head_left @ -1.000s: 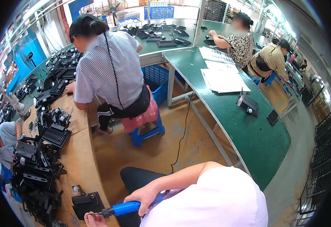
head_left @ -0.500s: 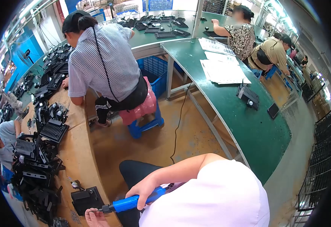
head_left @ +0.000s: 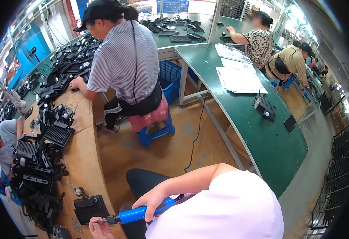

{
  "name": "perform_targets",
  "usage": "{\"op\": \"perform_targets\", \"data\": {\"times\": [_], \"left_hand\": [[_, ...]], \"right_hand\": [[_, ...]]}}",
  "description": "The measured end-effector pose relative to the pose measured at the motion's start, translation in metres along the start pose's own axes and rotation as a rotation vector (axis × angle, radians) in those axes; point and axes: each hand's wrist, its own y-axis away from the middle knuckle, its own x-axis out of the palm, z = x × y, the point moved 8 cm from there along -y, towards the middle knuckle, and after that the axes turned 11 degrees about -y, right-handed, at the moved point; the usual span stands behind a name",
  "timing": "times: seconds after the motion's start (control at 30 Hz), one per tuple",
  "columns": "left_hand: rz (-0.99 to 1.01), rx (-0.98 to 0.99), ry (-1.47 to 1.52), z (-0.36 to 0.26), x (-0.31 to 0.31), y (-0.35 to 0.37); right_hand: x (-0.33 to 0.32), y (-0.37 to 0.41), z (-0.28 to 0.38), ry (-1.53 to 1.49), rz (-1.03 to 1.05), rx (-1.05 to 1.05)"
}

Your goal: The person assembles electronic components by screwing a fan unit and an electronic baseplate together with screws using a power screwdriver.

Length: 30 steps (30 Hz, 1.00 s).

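My right hand (head_left: 152,202) is wrapped round a blue power screwdriver (head_left: 132,215), which lies level and points left. At its tip, my left hand (head_left: 100,228) has thumb and fingers pinched together; what they hold is too small to make out. Just beyond the tip, a black rectangular lamp housing (head_left: 90,208) with short wires lies on the wooden bench (head_left: 87,159). Small loose screws (head_left: 77,225) are scattered left of the housing.
Black brackets and housings (head_left: 35,179) are heaped along the bench's left. A co-worker in a striped shirt (head_left: 126,59) sits ahead on a blue stool (head_left: 156,135). On the right stands a green table (head_left: 262,147) with papers (head_left: 240,77), a finned lamp (head_left: 265,106) and a phone (head_left: 289,123).
The striped-shirt co-worker has moved upright and to the right, with a hand on the parts at the bench. The view has shifted slightly. My hands and the screwdriver keep nearly the same place.
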Motion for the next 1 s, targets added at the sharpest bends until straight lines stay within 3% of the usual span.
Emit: {"op": "perform_targets", "data": {"times": [0.1,0.3,0.7,0.77,0.83,0.87,0.93,0.97,1.0], "left_hand": [[0.085,0.048,-0.027,-0.002,0.003,-0.001],[-0.036,-0.131,0.087,0.015,-0.005,-0.006],[-0.058,-0.049,-0.031,0.0,-0.005,0.0],[0.121,0.136,0.189,0.011,-0.001,-0.015],[-0.062,0.062,0.154,0.011,0.016,-0.012],[-0.093,0.069,-0.005,-0.015,0.038,0.001],[-0.151,0.134,-0.105,-0.014,0.016,0.003],[-0.359,0.047,-0.262,-0.02,0.003,0.011],[-0.435,0.072,-0.393,-0.032,-0.004,0.018]], "right_hand": [[0.001,-0.001,0.0,-0.042,0.012,-0.002],[0.001,0.0,0.007,-0.026,-0.018,-0.008],[0.002,-0.006,0.006,0.06,-0.041,-0.005],[-0.002,-0.01,-0.001,0.092,-0.049,-0.003],[-0.02,-0.013,-0.009,0.243,-0.12,-0.092],[-0.014,-0.002,0.002,0.269,-0.089,0.049],[-0.017,0.005,0.007,0.337,-0.129,0.056],[-0.018,0.007,0.002,0.225,-0.143,0.087],[-0.016,0.009,0.0,0.212,-0.153,0.117]]}}
